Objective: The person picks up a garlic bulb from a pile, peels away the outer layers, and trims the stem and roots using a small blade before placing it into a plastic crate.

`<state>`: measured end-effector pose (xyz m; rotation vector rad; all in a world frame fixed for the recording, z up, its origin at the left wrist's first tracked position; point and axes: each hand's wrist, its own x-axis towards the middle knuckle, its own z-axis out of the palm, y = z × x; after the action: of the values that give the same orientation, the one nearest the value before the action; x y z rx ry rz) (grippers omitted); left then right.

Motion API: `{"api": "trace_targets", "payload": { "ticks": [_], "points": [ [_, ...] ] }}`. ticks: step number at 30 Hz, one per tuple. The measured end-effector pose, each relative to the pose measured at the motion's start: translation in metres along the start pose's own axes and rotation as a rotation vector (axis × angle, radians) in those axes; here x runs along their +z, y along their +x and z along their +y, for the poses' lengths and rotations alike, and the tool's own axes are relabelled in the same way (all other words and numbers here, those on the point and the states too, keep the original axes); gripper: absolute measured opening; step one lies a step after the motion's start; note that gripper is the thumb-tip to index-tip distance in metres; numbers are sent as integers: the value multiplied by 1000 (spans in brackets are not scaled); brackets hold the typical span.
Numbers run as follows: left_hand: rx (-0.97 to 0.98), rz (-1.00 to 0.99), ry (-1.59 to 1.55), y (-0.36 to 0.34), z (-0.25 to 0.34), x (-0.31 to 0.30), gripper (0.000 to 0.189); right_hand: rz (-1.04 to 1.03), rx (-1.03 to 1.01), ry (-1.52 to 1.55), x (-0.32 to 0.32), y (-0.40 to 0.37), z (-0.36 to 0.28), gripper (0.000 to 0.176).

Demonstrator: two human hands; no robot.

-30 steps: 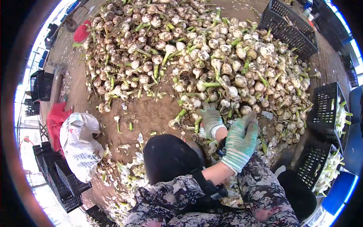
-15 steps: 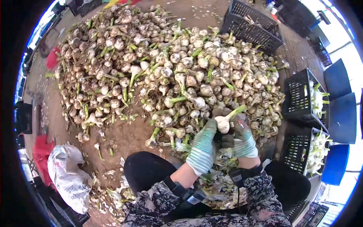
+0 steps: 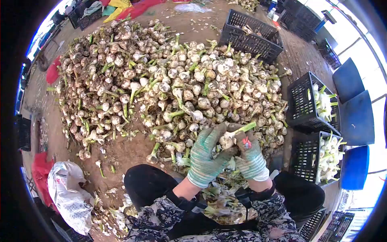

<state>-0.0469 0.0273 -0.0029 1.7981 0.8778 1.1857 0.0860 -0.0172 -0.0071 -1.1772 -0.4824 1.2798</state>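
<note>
Between my two gloved hands is a garlic bulb (image 3: 227, 141), its cut green stem pointing up and to the right. My left hand (image 3: 207, 155), in a green-and-white striped glove with a dirty palm side, curls around the bulb from the left. On the other side, my right hand (image 3: 250, 157) closes against the bulb and the base of its stem; a red patch shows on that glove. Some fingertips are hidden behind the bulb. Just beyond the hands lies a large heap of soiled garlic bulbs (image 3: 181, 86). Peeled skins and leaf scraps (image 3: 219, 197) lie below, between my knees.
Two black crates (image 3: 308, 103) at the right hold cleaner white garlic (image 3: 330, 155). Another black crate (image 3: 252, 38) stands behind the heap. A white sack (image 3: 70, 197) sits at the lower left beside red cloth (image 3: 42, 169). Blue panels (image 3: 354, 167) line the right side.
My left hand has turned and wrapped more around the garlic bulb, which sits slightly lower and further left. The head view has shifted, showing more floor beyond the heap.
</note>
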Motion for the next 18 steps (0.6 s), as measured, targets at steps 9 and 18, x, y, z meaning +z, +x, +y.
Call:
{"api": "trace_targets", "payload": {
  "ticks": [9,18],
  "points": [
    [-48,-2,-81,-5,-2,6,54,-17,8,64,-2,-9,-13,27],
    [-593,-42,-788,-9,1,8,40,116,-42,-182,-20,-15,-1,26]
  ]
}}
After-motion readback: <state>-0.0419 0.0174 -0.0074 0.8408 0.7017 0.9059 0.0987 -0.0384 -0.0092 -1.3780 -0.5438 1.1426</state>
